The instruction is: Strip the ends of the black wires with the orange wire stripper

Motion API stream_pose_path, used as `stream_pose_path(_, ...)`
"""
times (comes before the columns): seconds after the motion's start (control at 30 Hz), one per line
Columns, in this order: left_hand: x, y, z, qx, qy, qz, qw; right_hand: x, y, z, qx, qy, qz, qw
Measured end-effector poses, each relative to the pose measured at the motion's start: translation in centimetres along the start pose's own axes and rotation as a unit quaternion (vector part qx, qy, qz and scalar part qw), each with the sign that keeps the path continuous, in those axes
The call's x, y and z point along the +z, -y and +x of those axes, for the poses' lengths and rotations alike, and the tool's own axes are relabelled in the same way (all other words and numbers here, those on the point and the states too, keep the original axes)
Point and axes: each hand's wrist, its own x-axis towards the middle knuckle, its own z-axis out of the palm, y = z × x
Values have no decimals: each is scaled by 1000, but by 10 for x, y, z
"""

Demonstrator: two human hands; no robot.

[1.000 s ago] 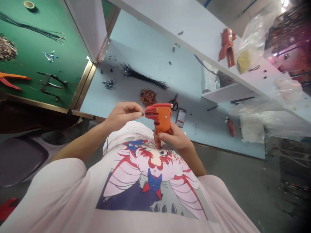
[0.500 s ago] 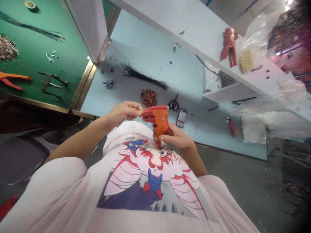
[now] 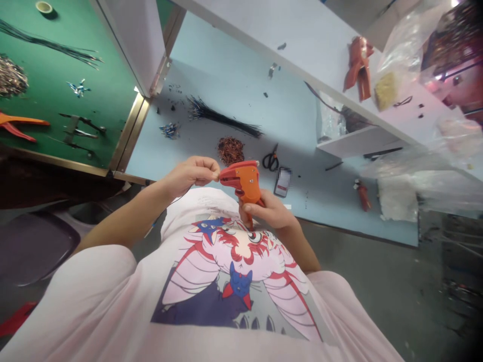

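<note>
Orange wire stripper (image 3: 244,182) is held in the right hand (image 3: 269,211), above the chest, just over the printed T-shirt (image 3: 234,281) and in front of the table edge. Right fingers wrap the grip, closed around it. Left hand (image 3: 190,176) is raised beside the tool's jaw end, thumb and forefinger pressed together right at its nose; anything pinched there is too thin to make out. Beyond on the light blue table (image 3: 234,85): bundle of black wires (image 3: 222,118), pile of copper-brown clippings (image 3: 230,151), black-handled scissors (image 3: 270,161), phone (image 3: 283,181). Green mat (image 3: 49,85) at left carries orange-handled pliers (image 3: 18,125).
</note>
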Motion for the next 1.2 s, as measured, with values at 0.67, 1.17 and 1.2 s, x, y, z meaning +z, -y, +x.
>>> stream_pose_path(0.67, 7, 11, -7, 251, -134, 239, 928, 2, -6, -6, -14, -47, 120, 991)
stream_pose_path(1.17, -3, 13, 0, 77, -2, -34, 996, 3, -8, -6, 0, -16, 154, 988)
stream_pose_path(1.2, -2, 12, 1, 81, -6, -30, 996, 3, -8, -6, 3, -17, 153, 988)
